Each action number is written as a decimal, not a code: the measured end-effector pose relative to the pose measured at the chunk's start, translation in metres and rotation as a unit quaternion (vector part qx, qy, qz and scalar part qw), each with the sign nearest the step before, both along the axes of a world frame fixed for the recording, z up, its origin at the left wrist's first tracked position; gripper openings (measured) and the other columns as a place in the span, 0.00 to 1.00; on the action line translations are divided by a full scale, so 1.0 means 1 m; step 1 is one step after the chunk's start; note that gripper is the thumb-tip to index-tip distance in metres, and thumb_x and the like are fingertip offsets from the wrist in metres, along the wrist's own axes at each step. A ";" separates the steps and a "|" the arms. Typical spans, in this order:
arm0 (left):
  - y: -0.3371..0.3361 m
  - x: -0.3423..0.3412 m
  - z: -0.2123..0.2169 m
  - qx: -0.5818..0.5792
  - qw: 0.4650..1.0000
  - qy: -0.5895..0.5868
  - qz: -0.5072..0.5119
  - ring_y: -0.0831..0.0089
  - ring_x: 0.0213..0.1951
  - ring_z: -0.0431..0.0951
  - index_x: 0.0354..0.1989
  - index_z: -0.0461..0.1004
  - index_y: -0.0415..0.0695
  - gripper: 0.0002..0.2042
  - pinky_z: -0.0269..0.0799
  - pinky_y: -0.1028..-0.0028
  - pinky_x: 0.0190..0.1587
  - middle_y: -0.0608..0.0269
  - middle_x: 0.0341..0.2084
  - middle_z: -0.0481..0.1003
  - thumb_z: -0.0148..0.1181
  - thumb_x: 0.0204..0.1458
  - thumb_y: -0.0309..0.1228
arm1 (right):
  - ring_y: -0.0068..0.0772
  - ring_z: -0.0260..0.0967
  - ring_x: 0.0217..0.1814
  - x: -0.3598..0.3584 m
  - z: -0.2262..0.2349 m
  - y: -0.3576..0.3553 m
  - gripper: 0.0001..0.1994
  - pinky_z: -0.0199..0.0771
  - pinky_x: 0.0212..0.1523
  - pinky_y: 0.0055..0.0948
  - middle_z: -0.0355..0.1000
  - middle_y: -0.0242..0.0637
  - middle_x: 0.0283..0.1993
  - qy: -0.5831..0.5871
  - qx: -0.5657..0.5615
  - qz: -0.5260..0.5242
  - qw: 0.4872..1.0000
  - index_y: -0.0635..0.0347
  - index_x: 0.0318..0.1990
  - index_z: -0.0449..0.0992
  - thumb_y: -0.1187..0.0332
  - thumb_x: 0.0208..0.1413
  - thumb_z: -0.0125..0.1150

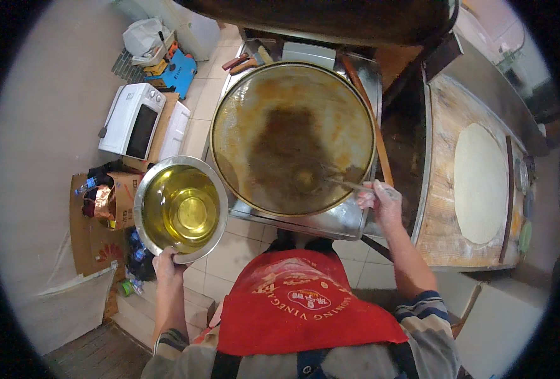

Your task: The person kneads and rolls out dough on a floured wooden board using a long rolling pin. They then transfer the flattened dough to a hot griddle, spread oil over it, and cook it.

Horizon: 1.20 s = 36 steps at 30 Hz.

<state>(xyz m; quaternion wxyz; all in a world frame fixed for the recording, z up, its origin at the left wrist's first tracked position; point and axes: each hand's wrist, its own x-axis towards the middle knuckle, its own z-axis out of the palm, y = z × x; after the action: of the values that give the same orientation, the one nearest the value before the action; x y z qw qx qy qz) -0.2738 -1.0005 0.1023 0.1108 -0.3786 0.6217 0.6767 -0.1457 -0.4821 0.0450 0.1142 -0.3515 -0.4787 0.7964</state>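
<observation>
In the head view, our left grip point(168, 265) pinches the rim of a metal bowl point(140, 205), beside the big round pan point(280, 95). We likely keep it level so the yellow liquid point(179, 215) won't spill. Our right grip point(381, 201) is wrapped around a thin tool point(351, 184), maybe by its end to stay off the pan. We can't tell the tip's shape. We count one bowl, one pan, one tool and one flat dough round point(481, 183) on the floury desk point(438, 234).
</observation>
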 end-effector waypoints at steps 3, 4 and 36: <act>-0.015 0.002 0.000 -0.004 1.000 -0.018 0.008 0.47 0.37 0.81 0.51 0.67 0.31 0.24 0.80 0.48 0.33 0.44 0.42 0.75 0.56 0.41 0.22 | 0.34 0.78 0.31 -0.039 -0.033 -0.023 0.18 0.81 0.36 0.34 0.77 0.42 0.30 0.041 -0.049 -0.009 0.998 0.72 0.46 0.77 0.60 0.64 0.61; -0.020 0.005 -0.003 -0.005 1.000 -0.026 0.014 0.46 0.38 0.81 0.51 0.68 0.31 0.23 0.80 0.48 0.33 0.43 0.42 0.75 0.56 0.41 0.22 | 0.35 0.78 0.32 -0.057 -0.029 -0.034 0.18 0.82 0.37 0.35 0.77 0.42 0.31 0.041 -0.062 -0.012 0.997 0.71 0.47 0.77 0.60 0.64 0.61; 0.093 -0.055 0.015 -0.035 0.948 0.059 -0.310 0.70 0.28 0.76 0.40 0.72 0.36 0.14 0.72 0.69 0.26 0.59 0.31 0.74 0.59 0.42 0.23 | 0.50 0.76 0.45 0.043 0.090 -0.017 0.08 0.78 0.46 0.41 0.78 0.46 0.41 0.039 0.686 0.258 0.680 0.61 0.42 0.82 0.73 0.55 0.65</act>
<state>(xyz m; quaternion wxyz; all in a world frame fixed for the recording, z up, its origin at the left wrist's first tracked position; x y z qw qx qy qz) -0.3289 -0.9074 0.1173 0.2649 -0.1300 0.7373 0.6077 -0.1030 -0.4989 0.1347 0.1320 -0.0059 -0.9575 0.2563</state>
